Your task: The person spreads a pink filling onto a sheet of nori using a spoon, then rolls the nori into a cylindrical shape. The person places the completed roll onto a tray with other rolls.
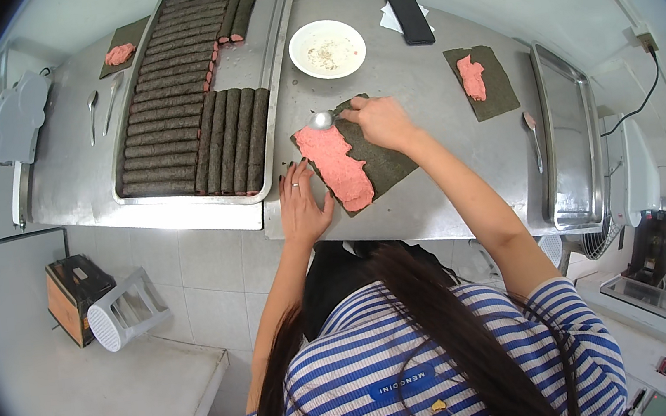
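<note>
A dark seaweed sheet (389, 169) lies on the metal table in front of me, with pink paste (338, 167) spread over its left part. My right hand (379, 122) is closed on the handle of a spoon (321, 120), whose bowl rests at the paste's far end. At the sheet's left edge is my left hand (302, 205), its fingers stretched out and lying flat, a ring on one finger. Left of the sheet stands a metal tray (254, 61) filled with rows of seaweed rolls (165, 129), some showing pink ends.
A white bowl (328, 49) with bits in it stands beyond the sheet. Farther right lie a phone (409, 17), another seaweed sheet (494, 101) with paste, a paste-smeared spoon (535, 141) and an upright-rimmed tray (570, 137). Two utensils (93, 117) lie left of the full tray.
</note>
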`<action>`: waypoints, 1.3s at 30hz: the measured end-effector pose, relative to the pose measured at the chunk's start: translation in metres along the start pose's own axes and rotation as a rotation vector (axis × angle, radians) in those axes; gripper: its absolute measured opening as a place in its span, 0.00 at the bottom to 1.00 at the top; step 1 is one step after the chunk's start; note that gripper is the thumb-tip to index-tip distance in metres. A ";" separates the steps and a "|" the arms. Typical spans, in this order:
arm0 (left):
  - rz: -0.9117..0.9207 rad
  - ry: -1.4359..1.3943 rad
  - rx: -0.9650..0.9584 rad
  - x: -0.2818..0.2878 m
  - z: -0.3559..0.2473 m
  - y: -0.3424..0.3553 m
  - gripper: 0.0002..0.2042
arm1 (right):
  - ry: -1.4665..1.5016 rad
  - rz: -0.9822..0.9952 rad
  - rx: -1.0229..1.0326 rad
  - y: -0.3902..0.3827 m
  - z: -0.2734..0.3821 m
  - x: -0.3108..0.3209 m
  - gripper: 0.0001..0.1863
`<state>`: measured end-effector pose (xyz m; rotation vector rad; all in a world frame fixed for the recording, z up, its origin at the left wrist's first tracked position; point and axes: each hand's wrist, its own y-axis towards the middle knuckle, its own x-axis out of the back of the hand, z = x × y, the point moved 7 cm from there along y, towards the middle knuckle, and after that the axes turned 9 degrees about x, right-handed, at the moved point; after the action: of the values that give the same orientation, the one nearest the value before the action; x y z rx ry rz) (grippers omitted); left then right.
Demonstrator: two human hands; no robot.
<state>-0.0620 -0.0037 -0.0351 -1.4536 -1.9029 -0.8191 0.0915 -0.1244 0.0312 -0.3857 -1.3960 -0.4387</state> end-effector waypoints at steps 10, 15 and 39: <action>-0.016 -0.014 -0.013 -0.001 0.001 0.001 0.24 | 0.098 0.107 -0.083 -0.037 0.002 0.001 0.20; -0.026 -0.015 -0.023 -0.001 0.001 0.001 0.24 | 0.157 0.165 -0.070 -0.068 0.020 -0.003 0.20; -0.017 -0.038 -0.041 0.000 0.001 0.002 0.24 | 0.199 0.154 -0.095 -0.097 0.044 0.011 0.19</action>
<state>-0.0598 -0.0029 -0.0357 -1.4893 -1.9399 -0.8488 0.0062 -0.1865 0.0488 -0.5092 -1.1463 -0.4059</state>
